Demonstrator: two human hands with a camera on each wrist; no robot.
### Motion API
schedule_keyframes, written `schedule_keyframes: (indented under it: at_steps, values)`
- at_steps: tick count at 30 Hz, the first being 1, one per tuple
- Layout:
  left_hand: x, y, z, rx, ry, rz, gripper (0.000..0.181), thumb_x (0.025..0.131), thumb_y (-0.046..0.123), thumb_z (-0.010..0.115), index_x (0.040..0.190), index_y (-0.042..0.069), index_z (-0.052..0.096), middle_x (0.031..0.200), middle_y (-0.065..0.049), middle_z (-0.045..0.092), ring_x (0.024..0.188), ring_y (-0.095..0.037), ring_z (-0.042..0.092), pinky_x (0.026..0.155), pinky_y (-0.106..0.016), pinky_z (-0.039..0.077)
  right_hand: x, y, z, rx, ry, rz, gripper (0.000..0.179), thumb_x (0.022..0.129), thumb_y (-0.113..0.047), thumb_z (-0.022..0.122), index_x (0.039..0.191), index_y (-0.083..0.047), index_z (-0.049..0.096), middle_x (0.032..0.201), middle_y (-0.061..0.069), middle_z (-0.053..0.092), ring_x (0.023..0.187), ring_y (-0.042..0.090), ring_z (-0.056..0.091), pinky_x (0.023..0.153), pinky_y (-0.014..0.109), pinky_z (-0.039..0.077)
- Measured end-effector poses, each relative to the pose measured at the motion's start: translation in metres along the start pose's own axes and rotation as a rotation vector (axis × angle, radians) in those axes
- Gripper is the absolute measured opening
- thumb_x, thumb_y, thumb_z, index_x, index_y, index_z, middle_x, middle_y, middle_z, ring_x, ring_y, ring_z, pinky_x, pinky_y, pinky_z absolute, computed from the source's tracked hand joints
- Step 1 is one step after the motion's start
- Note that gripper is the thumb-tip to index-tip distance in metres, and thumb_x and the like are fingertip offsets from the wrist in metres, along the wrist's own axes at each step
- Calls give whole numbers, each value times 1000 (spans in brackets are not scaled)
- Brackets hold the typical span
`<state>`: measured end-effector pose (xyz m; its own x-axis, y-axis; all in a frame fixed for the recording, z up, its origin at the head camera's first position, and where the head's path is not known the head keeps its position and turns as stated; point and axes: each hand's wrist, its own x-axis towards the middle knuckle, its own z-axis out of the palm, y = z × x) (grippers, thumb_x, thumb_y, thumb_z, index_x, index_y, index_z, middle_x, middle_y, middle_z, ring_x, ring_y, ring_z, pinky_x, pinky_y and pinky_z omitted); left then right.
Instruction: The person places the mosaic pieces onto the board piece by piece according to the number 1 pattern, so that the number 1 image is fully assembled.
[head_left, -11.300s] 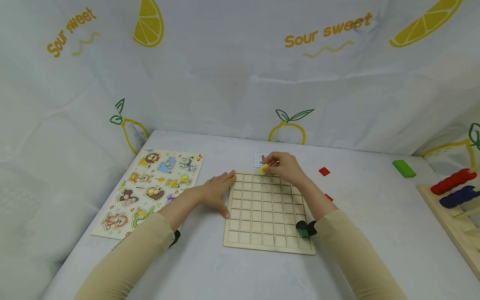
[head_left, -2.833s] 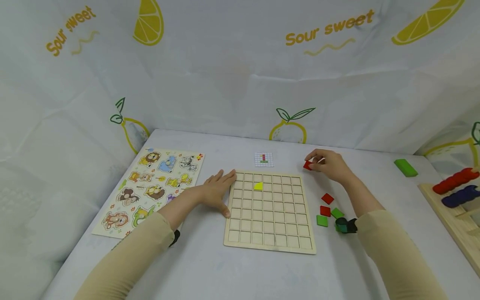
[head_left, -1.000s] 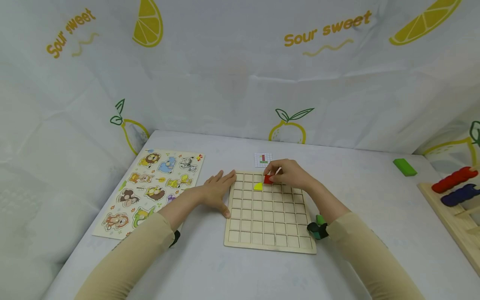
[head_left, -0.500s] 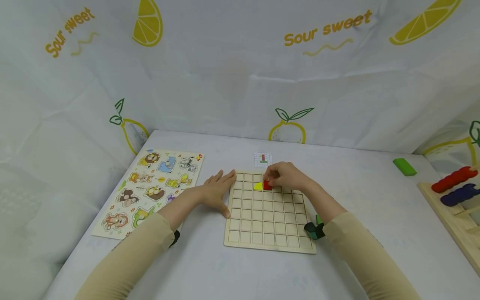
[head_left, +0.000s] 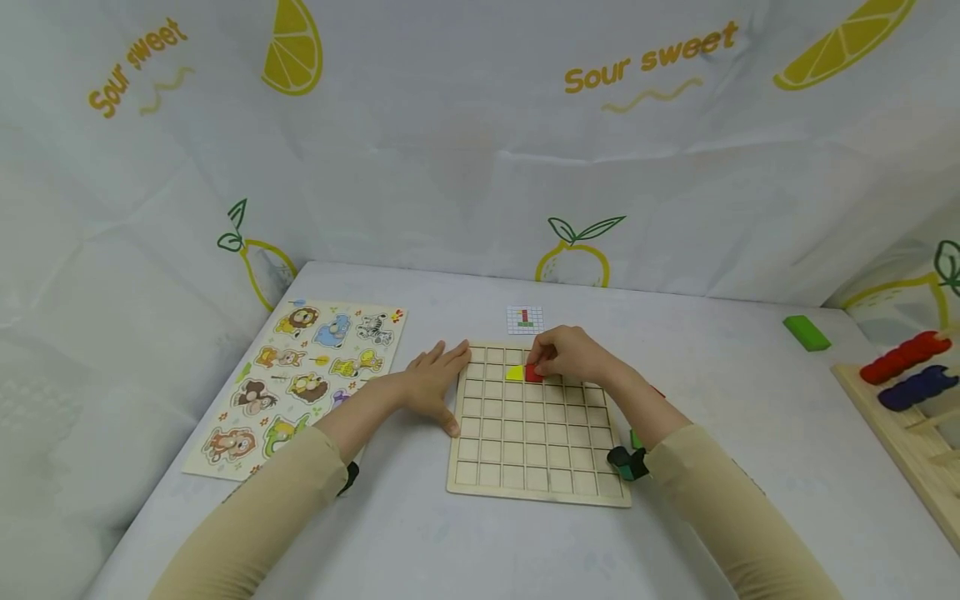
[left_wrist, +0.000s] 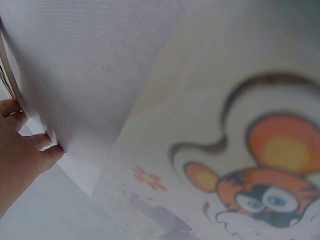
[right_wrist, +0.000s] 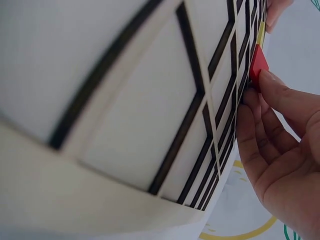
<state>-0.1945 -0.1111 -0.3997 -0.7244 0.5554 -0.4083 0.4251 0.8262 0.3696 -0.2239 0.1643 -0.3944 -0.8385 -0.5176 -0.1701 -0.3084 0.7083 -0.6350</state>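
Table (head_left: 420,554): I count 1. Animal puzzle board (head_left: 201,458): 1, along left edge. Bead frame (head_left: 892,450): 1, right edge, partly seen. Grid board (head_left: 536,454): 1, mid-table. Hands: 2. Left hand (head_left: 431,387) spread, touching grid's left edge; right hand (head_left: 572,354) pinching 1 red tile (head_left: 533,373) at grid's far part. Green block (head_left: 807,333): 1, near table's far right corner. Pattern card (head_left: 524,320): 1, towards far edge. Yellow piece (head_left: 515,373): 1, on grid, just left of red tile.

Beige sleeves (head_left: 258,504), dark wrist gear (head_left: 627,463)
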Motion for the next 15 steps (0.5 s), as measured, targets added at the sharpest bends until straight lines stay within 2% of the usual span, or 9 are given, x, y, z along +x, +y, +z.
schedule_keyframes:
  at_steps: [15]
  values:
    - [-2, 2, -2, -5, 4, 12, 126, 70, 49, 85, 160, 10, 7, 170, -4, -4, 156, -39, -6, 126, -59, 6, -1, -2, 2, 5, 1, 15, 4, 89, -11, 71, 91, -7, 72, 86, 5, 73, 80, 14, 62, 75, 27, 50]
